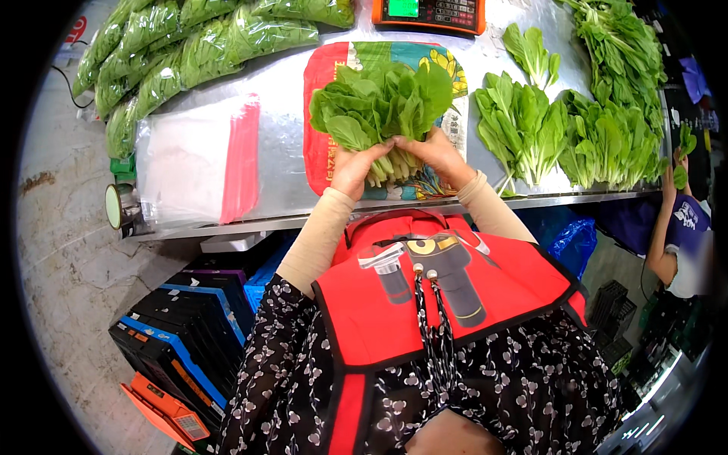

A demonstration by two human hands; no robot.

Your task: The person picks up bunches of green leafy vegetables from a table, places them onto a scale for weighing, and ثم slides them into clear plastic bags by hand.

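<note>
A bunch of leafy greens [379, 102] is gathered between my two hands, leaves pointing away from me and pale stems toward me. My left hand [353, 168] wraps its left side and my right hand [441, 157] its right side, the thumbs meeting over the stems. Under the bunch lies a red and teal printed mat [322, 83], partly covered. To the right, loose leafy greens [523, 129] lie in piles along the metal table. Left of the mat rests a stack of clear plastic bags [186, 163] with a pink edge.
Several bagged greens [205, 57] are heaped at the far left of the metal table [284, 114]. An orange-framed scale [428, 15] stands at the back. Black crates [178, 326] and another orange scale [163, 409] sit below left. A co-worker's arm [666, 220] shows at far right, holding greens.
</note>
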